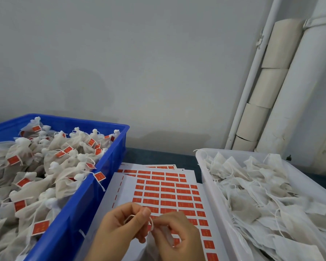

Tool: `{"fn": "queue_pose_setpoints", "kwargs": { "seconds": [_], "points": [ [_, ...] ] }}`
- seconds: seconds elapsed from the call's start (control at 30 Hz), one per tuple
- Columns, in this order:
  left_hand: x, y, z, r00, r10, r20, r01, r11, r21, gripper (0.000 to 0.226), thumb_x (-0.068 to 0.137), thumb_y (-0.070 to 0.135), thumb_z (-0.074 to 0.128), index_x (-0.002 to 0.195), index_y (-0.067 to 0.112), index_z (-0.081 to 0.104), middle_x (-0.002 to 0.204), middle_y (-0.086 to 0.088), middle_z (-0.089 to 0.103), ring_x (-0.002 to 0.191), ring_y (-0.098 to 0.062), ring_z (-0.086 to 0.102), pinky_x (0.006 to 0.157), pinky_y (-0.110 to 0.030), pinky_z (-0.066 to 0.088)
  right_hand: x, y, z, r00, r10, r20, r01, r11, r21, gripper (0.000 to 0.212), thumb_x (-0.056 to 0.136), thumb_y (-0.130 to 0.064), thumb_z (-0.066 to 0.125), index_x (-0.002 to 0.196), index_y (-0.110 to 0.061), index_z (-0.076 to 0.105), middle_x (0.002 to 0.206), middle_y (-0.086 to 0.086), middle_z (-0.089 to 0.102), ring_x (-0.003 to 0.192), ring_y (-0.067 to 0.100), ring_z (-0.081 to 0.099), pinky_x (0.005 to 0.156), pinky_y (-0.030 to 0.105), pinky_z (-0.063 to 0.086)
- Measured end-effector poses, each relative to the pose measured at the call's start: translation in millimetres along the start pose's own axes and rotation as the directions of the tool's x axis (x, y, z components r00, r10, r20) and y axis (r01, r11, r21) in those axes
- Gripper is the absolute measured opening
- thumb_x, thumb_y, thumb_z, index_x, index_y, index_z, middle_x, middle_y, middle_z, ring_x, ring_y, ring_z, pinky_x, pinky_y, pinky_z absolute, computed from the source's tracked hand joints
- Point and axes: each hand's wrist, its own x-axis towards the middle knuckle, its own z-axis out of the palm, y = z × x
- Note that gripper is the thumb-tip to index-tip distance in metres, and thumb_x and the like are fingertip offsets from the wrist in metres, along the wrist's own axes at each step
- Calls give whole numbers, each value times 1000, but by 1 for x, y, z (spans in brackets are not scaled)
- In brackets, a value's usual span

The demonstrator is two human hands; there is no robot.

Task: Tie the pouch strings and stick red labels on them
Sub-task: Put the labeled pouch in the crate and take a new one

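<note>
My left hand (120, 227) and my right hand (177, 234) meet low in the middle of the view, above the sheets of red labels (167, 196). Both pinch the thin white pouch string (151, 223), which loops between their fingertips. The white pouch (150, 243) it belongs to hangs below the hands, mostly hidden by them. The label sheets lie flat on the table between two bins, with several rows of red rectangles on them.
A blue bin (109, 166) on the left holds several tied pouches with red labels. A white bin (201, 166) on the right holds several flat pouches with loose strings. A grey wall and white pipes (290, 91) stand behind the table.
</note>
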Motion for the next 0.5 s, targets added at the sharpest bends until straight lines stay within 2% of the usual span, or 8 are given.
{"fn": "queue_pose_setpoints", "kwargs": {
  "seconds": [0.07,0.1,0.13,0.2,0.27,0.3,0.4,0.5],
  "points": [
    [2,-2,-1,1000,4,15,-3,998,-58,15,77,8,62,70,-5,62,54,-14,62,40,-19,56,42,-21,48,-1,-5,-2,996,51,78,-51,999,2,53,66,-20,82,95,-53,53,78,-45,56,87,-18,54,74,-2,34],
    [2,-2,-2,999,34,21,-32,997,-64,18,73,12,62,72,-5,62,56,-14,63,41,-20,57,42,-21,48,-1,-5,-3,996,40,77,-37,998,-41,56,67,-35,76,100,-63,41,80,-54,49,95,-23,47,77,-4,32],
    [2,-2,-2,998,59,8,-58,996,-70,23,68,17,63,73,-6,62,59,-15,65,43,-20,58,42,-21,49,2,-6,-5,996,32,84,-23,995,-101,51,69,-41,69,100,-66,38,78,-57,46,99,-25,43,79,-4,30],
    [4,-1,-3,993,115,-2,-114,988,-106,31,63,22,60,77,-5,60,70,-15,70,46,-22,60,43,-22,50,8,-7,-10,982,73,175,-48,988,-146,20,77,-35,69,88,-51,64,81,-47,56,98,-24,44,83,-5,28],
    [4,1,-3,995,103,1,-102,988,-118,32,63,23,57,79,-5,56,70,-18,69,45,-24,59,41,-23,49,13,-8,-12,943,116,312,-96,992,-79,16,86,-23,64,102,-25,69,108,-16,65,99,-14,49,87,-4,28],
    [4,2,-3,996,88,15,-85,988,-127,33,63,23,56,80,-5,54,65,-19,67,44,-25,59,40,-24,49,13,-9,-13,937,132,322,-96,988,-124,22,87,-26,63,108,-24,66,112,-13,64,99,-12,51,90,-3,28],
    [3,0,-2,994,108,31,-103,987,-124,32,64,20,54,80,-8,51,53,-19,60,41,-24,56,40,-23,49,7,-9,-14,962,148,229,-108,978,-177,15,82,-38,65,96,-35,69,93,-32,58,93,-16,48,92,0,30],
    [2,-2,-3,981,192,-30,-195,971,-136,29,71,17,56,79,-10,49,50,-17,58,39,-23,55,41,-22,49,9,-13,-14,941,84,328,-8,974,-228,22,87,-41,57,105,-34,67,107,-26,60,104,-15,46,103,9,30]
  ]
}}
